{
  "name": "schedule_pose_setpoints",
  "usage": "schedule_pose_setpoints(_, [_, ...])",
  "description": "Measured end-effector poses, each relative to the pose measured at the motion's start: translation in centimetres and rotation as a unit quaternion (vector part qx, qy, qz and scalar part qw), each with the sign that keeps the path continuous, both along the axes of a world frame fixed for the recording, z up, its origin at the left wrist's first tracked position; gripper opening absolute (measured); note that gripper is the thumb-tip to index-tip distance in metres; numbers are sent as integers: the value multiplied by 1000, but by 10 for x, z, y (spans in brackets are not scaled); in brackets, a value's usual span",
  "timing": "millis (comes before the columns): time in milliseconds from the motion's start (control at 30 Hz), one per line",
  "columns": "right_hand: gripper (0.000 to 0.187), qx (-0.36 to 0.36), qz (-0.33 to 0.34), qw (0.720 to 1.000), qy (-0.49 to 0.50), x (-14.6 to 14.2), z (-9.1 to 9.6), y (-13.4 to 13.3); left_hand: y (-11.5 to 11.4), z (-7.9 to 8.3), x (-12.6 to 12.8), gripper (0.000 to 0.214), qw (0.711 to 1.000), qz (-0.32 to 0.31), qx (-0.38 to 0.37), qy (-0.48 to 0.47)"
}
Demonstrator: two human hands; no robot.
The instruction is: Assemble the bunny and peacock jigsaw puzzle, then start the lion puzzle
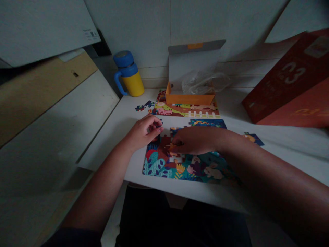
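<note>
A partly joined jigsaw puzzle [159,164] with leaves, flowers and small animals lies on the table near its front edge. My right hand [197,140] reaches over its middle, thumb and fingers pinched on a puzzle piece [173,149] beside a gap that shows the white tabletop. Much of the puzzle's upper part is hidden under this hand. At the puzzle's upper left edge is my left hand [144,132], fingers loosely curled and the thumb a little apart, with nothing visible held. Loose puzzle pieces [140,108] lie beyond it.
Behind stands an open orange box [190,99] with a clear plastic bag [196,84], on a farm picture sheet [174,109]. A blue-and-yellow flask [133,80] is back left. A red box [288,82] stands right, near another loose piece [253,138]. White table [290,144] underneath.
</note>
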State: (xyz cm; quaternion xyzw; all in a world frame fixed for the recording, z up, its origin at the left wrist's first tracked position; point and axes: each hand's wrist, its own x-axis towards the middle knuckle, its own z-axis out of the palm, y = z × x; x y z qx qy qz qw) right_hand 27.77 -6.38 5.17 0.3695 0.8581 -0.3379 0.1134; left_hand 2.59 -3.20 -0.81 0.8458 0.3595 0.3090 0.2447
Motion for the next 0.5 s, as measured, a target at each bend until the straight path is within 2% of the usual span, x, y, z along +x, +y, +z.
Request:
schedule_pose_setpoints(267, [20,19,20,999,-15,7,2,1,2,0,0,11,998,-13,6,55])
schedule_pose_setpoints(500, [27,77,-11,997,-19,-1,2,-5,4,-5,-1,13,997,-11,1,80])
